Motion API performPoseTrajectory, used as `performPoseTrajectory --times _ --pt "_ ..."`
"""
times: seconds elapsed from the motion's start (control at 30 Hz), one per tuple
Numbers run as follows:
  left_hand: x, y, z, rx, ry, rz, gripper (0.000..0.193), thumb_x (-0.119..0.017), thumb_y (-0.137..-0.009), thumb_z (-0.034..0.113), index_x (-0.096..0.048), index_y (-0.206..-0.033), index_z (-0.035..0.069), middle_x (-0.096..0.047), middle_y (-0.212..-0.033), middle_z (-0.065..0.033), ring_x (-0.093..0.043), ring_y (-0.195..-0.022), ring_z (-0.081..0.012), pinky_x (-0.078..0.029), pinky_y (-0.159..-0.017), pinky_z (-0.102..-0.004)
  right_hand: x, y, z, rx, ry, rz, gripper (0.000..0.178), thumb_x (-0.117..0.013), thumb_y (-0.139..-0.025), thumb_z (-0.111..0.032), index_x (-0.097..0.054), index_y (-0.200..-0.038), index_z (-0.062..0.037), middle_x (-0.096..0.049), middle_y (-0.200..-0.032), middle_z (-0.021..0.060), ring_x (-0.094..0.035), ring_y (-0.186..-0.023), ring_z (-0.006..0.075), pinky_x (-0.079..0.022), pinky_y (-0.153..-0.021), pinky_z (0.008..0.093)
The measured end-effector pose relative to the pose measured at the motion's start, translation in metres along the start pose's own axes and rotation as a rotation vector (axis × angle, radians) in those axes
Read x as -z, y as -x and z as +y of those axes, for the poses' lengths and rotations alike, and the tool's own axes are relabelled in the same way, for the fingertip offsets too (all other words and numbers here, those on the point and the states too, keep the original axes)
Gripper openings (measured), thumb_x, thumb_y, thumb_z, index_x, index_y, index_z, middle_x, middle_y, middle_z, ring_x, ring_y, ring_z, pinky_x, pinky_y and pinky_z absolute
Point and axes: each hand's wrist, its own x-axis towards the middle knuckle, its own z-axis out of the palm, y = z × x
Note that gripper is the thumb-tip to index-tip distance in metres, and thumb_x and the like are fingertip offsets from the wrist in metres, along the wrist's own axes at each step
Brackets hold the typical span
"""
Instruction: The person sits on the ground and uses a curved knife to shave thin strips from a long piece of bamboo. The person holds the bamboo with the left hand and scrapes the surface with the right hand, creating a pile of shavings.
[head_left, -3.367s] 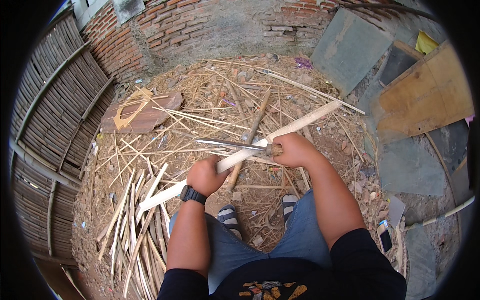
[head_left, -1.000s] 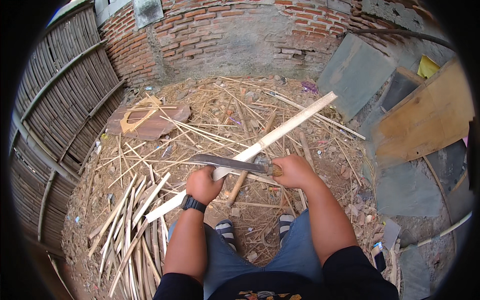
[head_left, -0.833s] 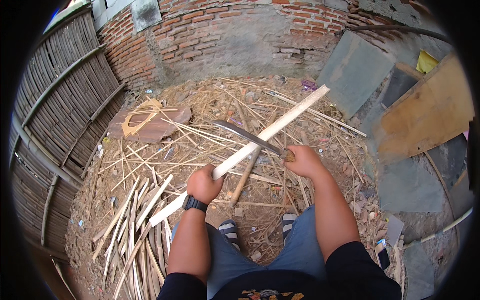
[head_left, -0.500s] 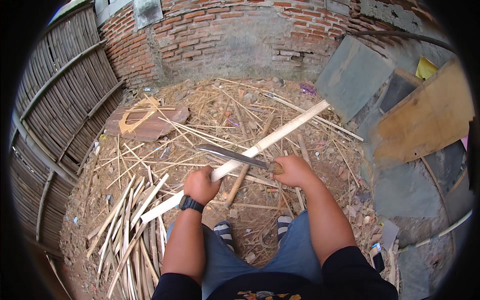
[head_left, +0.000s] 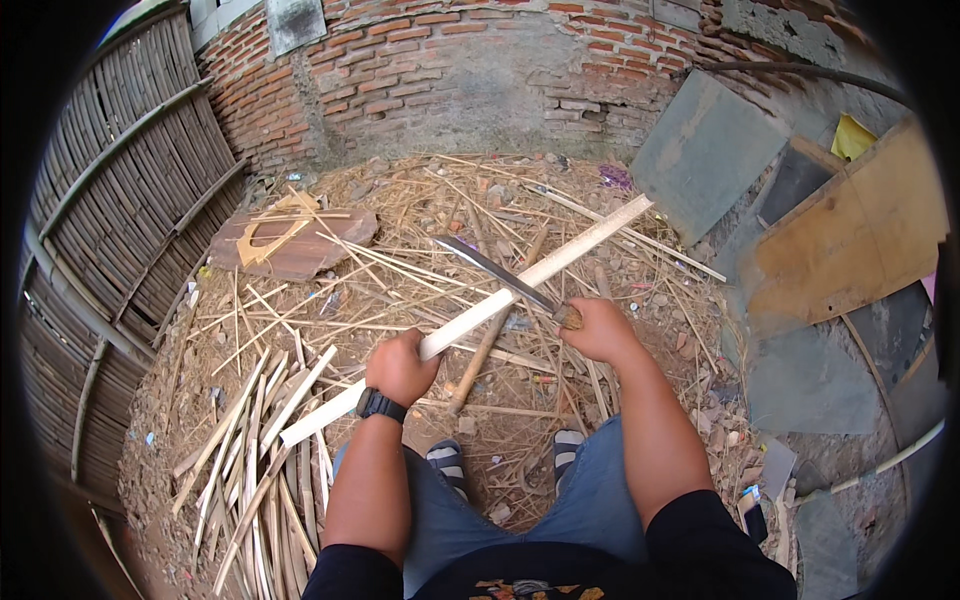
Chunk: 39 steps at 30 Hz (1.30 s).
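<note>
Left hand (head_left: 401,368) clamps the bamboo slat (head_left: 575,259), slanting above the ground (head_left: 160,500); right hand (head_left: 598,331) grasps the machete (head_left: 489,266), blade across the slat — best kept shallow-angled, strokes ending short of the left hand.

The knife blade (head_left: 490,268) looks like smooth, dark metal with a dull gleam, its handle (head_left: 569,317) like coarse brown wood. The strip (head_left: 470,322) is pale, matt and fibrous. Over there, rough brick wall (head_left: 390,80); here, soft denim jeans (head_left: 455,540).
</note>
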Motion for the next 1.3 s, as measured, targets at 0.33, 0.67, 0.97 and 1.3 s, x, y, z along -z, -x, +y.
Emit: performPoseTrajectory --times 0.33,0.67,0.97,1.3 --pt "-0.001 0.003 -0.002 -0.048 -0.042 0.017 0.042 -0.084 -0.082 0.045 -0.071 -0.084 0.005 -0.073 -0.080 -0.0207 -0.073 -0.079 -0.0416 -0.058 -0.072 -0.0503 -0.014 0.010 -0.032 0.204 0.105 -0.123 0.035 -0.081 -0.082 -0.034 -0.076 -0.113 -0.0179 -0.076 -0.098 0.0149 -0.073 -0.098 0.0361 -0.057 -0.086 0.0494" --pt "-0.007 0.000 -0.005 -0.067 -0.070 -0.018 0.045 -0.084 -0.082 0.048 -0.069 -0.083 0.005 -0.073 -0.079 -0.0199 -0.073 -0.078 -0.0408 -0.058 -0.071 -0.0500 -0.018 0.010 -0.032 0.196 0.137 -0.135 0.033 -0.082 -0.081 -0.033 -0.074 -0.106 -0.0131 -0.075 -0.101 0.0153 -0.072 -0.100 0.0380 -0.057 -0.087 0.0503" --pt "-0.012 0.002 -0.004 -0.111 -0.059 -0.007 0.045 -0.084 -0.083 0.049 -0.070 -0.085 0.006 -0.074 -0.080 -0.0186 -0.074 -0.078 -0.0391 -0.059 -0.072 -0.0490 -0.022 0.008 -0.034 0.200 0.138 -0.202 0.036 -0.083 -0.081 -0.034 -0.074 -0.108 -0.0120 -0.075 -0.102 0.0172 -0.072 -0.102 0.0389 -0.057 -0.089 0.0509" --pt "-0.009 0.003 0.002 -0.095 -0.074 -0.057 0.044 -0.086 -0.081 0.048 -0.073 -0.091 0.007 -0.075 -0.082 -0.0181 -0.074 -0.080 -0.0383 -0.060 -0.074 -0.0481 -0.023 0.010 -0.037 0.213 0.177 -0.204 0.039 -0.083 -0.082 -0.035 -0.074 -0.112 -0.0116 -0.076 -0.106 0.0166 -0.072 -0.103 0.0386 -0.057 -0.090 0.0509"
